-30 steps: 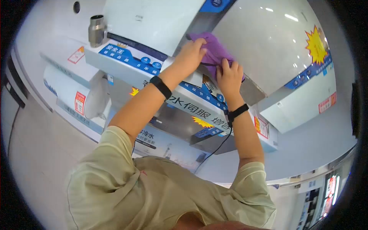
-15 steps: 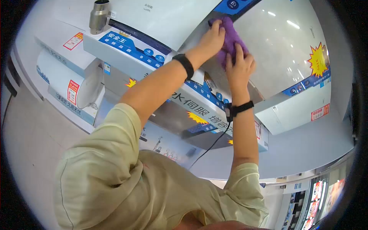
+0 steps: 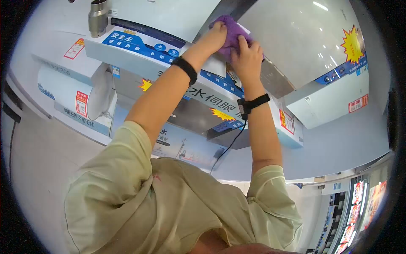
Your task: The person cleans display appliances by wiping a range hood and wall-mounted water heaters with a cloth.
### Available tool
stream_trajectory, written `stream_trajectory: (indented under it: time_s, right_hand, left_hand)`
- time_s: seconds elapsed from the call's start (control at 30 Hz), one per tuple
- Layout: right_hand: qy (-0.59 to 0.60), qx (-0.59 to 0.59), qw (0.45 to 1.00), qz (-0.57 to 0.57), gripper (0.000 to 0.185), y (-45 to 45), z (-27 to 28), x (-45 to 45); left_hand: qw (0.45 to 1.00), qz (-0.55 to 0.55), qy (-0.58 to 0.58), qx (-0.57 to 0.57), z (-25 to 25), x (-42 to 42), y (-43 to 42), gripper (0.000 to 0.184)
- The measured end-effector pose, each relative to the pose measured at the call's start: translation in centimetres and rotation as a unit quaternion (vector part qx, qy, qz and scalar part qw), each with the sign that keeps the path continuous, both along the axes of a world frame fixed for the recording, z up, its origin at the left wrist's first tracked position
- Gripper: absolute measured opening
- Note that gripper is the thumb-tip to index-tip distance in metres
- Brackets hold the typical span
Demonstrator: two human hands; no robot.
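Note:
A purple cloth (image 3: 230,31) is bunched between my two hands, near the side of a glossy white water heater (image 3: 300,38). My left hand (image 3: 214,37) grips its left part, fingers closed on the fabric. My right hand (image 3: 247,61) holds the lower right part with bent fingers. Both wrists wear black bands, and a thin black cable hangs from the right one. Under the hands runs a white shelf edge (image 3: 211,98) with blue labels and Chinese lettering. The cloth partly hides the gap between the heater and the panel to its left.
A metal cylinder (image 3: 98,19) stands on the shelf at the upper left. Another white appliance (image 3: 165,17) is beside it. A white cylindrical heater (image 3: 63,91) sits on a lower left shelf. A yellow starburst tag (image 3: 352,45) is on the right heater.
Over the last half second both hands and the cloth have moved down and left, away from the blue strip at the top. The view has shifted slightly. Both hands keep hold of the cloth.

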State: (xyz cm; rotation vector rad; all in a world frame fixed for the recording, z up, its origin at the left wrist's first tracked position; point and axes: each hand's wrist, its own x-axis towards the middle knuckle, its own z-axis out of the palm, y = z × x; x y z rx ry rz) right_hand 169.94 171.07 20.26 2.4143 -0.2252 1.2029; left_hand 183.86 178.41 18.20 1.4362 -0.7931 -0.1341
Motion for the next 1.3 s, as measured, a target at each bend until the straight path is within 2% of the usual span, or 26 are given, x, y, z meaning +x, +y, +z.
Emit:
stream_trajectory:
  time_s: [0.1,0.17,0.27,0.3,0.4,0.43,0.57,0.77,0.87,0.97,1.1,1.2,1.23,1.3]
  right_hand:
    - [0.018,0.03,0.999,-0.002,0.044,0.1,-2.0,-0.1]
    - [0.036,0.028,0.999,-0.01,0.043,-0.3,-3.4,-0.5]
    - [0.027,0.017,0.999,-0.012,0.042,-0.6,-4.4,-0.9]
    - [0.031,0.015,0.999,-0.005,0.04,-0.4,-4.1,-1.2]
    - [0.003,0.022,1.0,-0.003,0.039,-1.5,-4.5,-1.8]
    - [-0.003,0.033,0.999,-0.003,0.039,-1.7,-4.4,-2.3]
    - [-0.022,0.034,0.999,0.005,0.039,-3.4,-4.4,-4.1]
    - [-0.084,0.087,0.993,0.007,0.039,-5.4,-4.9,-6.0]
    - [-0.126,0.117,0.985,0.001,0.038,-6.2,-5.4,-6.8]
    - [-0.179,0.161,0.97,-0.018,0.038,-7.5,-5.8,-8.1]
    - [-0.254,0.199,0.945,-0.056,0.041,-10.8,-6.1,-11.9]
    - [-0.329,0.254,0.903,-0.105,0.044,-13.5,-6.0,-15.0]
    - [-0.343,0.274,0.892,-0.109,0.044,-13.5,-5.4,-16.2]
    - [-0.341,0.349,0.864,-0.123,0.043,-13.8,-4.6,-17.8]
  left_hand:
    - [0.999,-0.004,-0.01,0.035,-2.9,0.5,-0.4,0.052]
    - [0.996,0.005,0.001,0.087,-3.7,-0.8,1.0,0.049]
    - [0.99,0.01,-0.055,0.129,-3.6,-2.3,2.2,0.048]
    - [0.995,0.038,-0.005,0.089,-3.9,-2.9,1.6,0.046]
    - [0.977,0.152,-0.152,0.0,-5.0,-4.2,0.1,0.041]
    - [0.975,0.157,-0.159,-0.013,-4.9,-4.7,-0.1,0.045]
    - [0.974,0.173,-0.146,0.0,-4.5,-7.5,-0.1,0.054]
    - [0.946,0.225,-0.232,0.008,-5.2,-11.0,-2.9,0.066]
    - [0.932,0.255,-0.257,0.002,-5.4,-12.1,-4.2,0.065]
    - [0.948,0.162,-0.273,0.016,-4.8,-14.7,-5.1,0.063]
    - [0.919,0.177,-0.353,-0.01,-5.1,-18.0,-8.5,0.057]
    - [0.921,0.137,-0.366,-0.005,-4.6,-21.1,-10.5,0.054]
    - [0.914,0.138,-0.378,-0.043,-4.2,-22.0,-11.1,0.052]
    - [0.931,0.09,-0.351,-0.049,-3.4,-23.6,-11.7,0.05]
